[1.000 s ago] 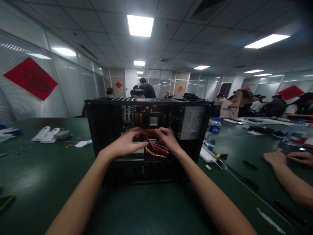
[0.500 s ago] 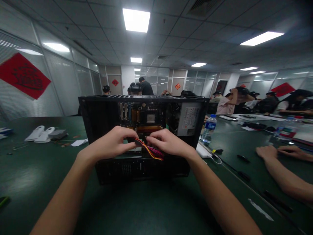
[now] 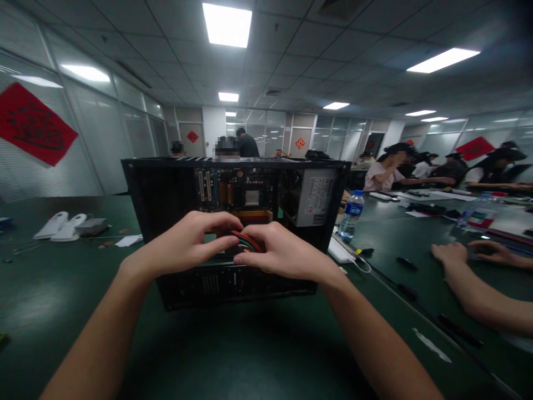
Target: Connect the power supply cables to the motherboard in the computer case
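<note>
A black computer case stands on the green table with its side open towards me. Inside it show a motherboard with its square processor socket, and at upper right a silver power supply with a fan. In front of the opening, my left hand pinches a bundle of coloured cables, red, green and yellow among them. My right hand curls round the same bundle from the right, fingertips close to the left hand's. The cables' ends are hidden behind my fingers.
Right of the case stand a water bottle and a white power strip. A co-worker's forearm and hand rest on the table at right. White slippers and a grey box lie at left.
The cable bundle has turned between my hands, its red and green wires now uppermost. My right hand has closed round it, nearer to the left. My view has shifted slightly.
</note>
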Available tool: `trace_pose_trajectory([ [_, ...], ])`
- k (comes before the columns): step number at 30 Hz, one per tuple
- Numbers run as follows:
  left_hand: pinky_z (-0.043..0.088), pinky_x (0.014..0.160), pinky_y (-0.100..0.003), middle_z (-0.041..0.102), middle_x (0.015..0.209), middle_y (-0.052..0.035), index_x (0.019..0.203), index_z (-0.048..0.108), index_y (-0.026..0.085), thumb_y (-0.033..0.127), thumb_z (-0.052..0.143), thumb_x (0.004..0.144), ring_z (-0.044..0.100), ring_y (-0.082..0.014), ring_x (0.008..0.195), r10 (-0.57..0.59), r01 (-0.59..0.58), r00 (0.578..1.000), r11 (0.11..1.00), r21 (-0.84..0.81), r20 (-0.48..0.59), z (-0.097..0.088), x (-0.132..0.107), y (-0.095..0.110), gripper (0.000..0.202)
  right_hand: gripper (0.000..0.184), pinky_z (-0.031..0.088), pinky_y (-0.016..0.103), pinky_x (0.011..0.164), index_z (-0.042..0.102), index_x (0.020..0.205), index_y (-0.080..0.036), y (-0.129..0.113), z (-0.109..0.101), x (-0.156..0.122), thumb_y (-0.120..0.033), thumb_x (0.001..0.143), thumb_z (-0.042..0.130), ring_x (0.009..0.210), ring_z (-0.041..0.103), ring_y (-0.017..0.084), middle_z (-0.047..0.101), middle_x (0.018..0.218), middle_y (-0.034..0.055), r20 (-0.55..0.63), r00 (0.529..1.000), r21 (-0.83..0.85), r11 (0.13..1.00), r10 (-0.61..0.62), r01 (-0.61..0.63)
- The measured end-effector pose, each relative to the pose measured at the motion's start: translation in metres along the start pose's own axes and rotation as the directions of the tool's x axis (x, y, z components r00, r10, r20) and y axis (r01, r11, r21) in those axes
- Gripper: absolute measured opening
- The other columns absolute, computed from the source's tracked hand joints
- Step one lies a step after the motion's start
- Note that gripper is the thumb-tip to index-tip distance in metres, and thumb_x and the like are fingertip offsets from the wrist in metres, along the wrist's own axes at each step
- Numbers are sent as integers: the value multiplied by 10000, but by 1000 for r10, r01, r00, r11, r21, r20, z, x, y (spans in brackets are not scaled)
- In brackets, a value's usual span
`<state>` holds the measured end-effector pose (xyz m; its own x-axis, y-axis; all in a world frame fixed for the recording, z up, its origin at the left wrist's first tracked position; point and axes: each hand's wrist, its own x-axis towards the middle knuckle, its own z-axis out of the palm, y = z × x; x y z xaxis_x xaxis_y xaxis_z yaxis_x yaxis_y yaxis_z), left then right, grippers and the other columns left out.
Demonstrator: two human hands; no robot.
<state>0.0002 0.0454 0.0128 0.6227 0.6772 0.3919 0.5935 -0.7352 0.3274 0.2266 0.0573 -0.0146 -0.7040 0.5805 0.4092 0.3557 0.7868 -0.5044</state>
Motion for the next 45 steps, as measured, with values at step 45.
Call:
trace_pose_trajectory([
  [45,511,1044,-389,584,1336,-94,1143,641,217,225,608,895,582,-245,1232,299,-231,867,950,210,-398,33,15,14,251,304,435,224,614,599,914,-171,11,-14,-2,-474,922,576,691,541,116,590,779,-16,-233,966,373,928,111,-16],
])
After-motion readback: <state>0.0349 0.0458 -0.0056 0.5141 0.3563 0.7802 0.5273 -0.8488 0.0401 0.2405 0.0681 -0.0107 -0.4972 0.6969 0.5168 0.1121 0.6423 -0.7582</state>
